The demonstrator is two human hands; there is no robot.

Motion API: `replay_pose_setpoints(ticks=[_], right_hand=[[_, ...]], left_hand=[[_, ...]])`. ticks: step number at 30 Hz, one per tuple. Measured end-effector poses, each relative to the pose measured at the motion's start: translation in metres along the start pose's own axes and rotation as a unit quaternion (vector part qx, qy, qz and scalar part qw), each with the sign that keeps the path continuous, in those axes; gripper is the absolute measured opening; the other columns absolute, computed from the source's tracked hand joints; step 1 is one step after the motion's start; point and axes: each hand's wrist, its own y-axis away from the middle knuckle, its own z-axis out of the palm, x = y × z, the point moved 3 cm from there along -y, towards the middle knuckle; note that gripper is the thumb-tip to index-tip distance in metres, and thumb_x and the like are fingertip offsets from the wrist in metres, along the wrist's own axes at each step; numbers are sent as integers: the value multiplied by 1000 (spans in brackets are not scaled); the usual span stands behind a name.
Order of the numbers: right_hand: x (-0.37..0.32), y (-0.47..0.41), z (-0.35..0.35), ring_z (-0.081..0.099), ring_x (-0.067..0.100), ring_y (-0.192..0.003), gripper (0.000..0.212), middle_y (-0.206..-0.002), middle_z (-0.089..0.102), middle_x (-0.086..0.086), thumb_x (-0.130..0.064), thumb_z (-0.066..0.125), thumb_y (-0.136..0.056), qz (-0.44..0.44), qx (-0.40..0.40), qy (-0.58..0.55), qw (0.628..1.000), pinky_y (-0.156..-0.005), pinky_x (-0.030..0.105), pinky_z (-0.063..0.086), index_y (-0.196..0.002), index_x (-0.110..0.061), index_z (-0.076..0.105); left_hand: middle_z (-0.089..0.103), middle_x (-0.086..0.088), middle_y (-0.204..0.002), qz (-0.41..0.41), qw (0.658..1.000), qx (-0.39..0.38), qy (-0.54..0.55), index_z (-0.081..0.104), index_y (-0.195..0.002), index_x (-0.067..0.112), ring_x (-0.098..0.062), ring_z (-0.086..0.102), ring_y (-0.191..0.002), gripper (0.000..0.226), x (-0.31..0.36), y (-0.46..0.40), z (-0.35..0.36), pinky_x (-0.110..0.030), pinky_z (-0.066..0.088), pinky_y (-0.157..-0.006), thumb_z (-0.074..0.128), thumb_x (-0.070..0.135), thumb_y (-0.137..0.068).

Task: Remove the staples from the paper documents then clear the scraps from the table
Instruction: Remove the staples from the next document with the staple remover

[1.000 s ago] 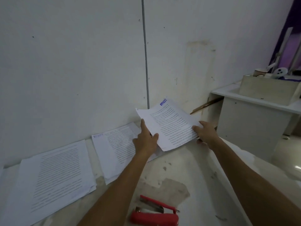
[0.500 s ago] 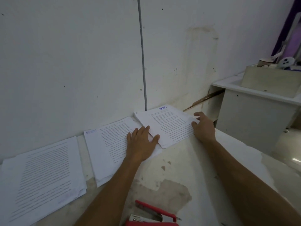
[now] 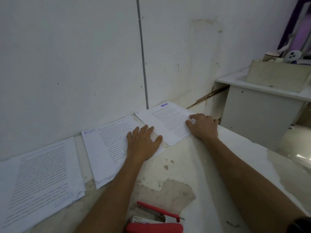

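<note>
Right document (image 3: pixel 165 122) lies flat on counter (image 3: pixel 210 165) at the wall, long axis running away-left. Right hand (image 3: pixel 202 126), fingers curled, pinches its right edge (nearer grip); left hand (image 3: pixel 143 145) lies flat, fingers straight, on middle stack (image 3: pixel 107 142).

I have one head view only: worn camera, wide-angle, looking forward and down over both forearms, close above the table (image 3: pixel 210 174), facing the wall (image 3: pixel 67 64).
</note>
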Motion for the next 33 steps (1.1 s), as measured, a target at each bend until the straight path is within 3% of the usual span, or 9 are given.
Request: replay_pose_setpoints(ticks=[6, 10, 16, 21, 33], right_hand=[[0, 0, 1, 43, 27, -132, 55, -146, 51, -3, -63, 41, -94, 1, -10, -20, 1000, -113, 53, 20, -137, -32, 53], [-8, 14, -15, 39, 24, -138, 48, -147, 50, -3, -57, 43, -97, 8, 60, -35, 998, -118, 52, 15, -136, -31, 56], [-68, 65, -22, 40, 23, -137, 39, -142, 56, -2, -46, 47, -98, -22, 76, -86, 993, -118, 49, 13, -132, -31, 60], [-145, 112, -35, 48, 28, -127, 38, -130, 63, 4, -45, 49, -98, -131, 4, -126, 983, -107, 45, 29, -132, -32, 60], [-296, 253, -23, 49, 28, -128, 44, -135, 60, 4, -54, 48, -97, -275, -118, -170, 939, -107, 45, 32, -135, -33, 57]], left_hand=[[30, 2, -156, -18, 999, 9, 45, 29, -148, 28, -24, 21, -145, 74, -1, 0, -1, -51, 8, -117, 31, 72, -88], [42, 0, -148, -39, 989, 13, 144, 37, -143, 27, -22, 37, -136, 63, -3, 3, -25, -48, 20, -117, 43, 62, -91], [58, 3, -132, -8, 989, 66, 133, 48, -135, 28, -22, 54, -120, 47, -19, 45, -88, -43, 30, -111, 48, 51, -94], [66, 7, -117, -63, 990, 74, 101, 55, -126, 27, -17, 60, -109, 37, -73, 116, -130, -38, 37, -104, 50, 45, -94], [68, 6, -112, -217, 966, 137, 36, 61, -119, 25, -17, 62, -101, 30, -232, 310, -209, -37, 43, -97, 53, 40, -95]])
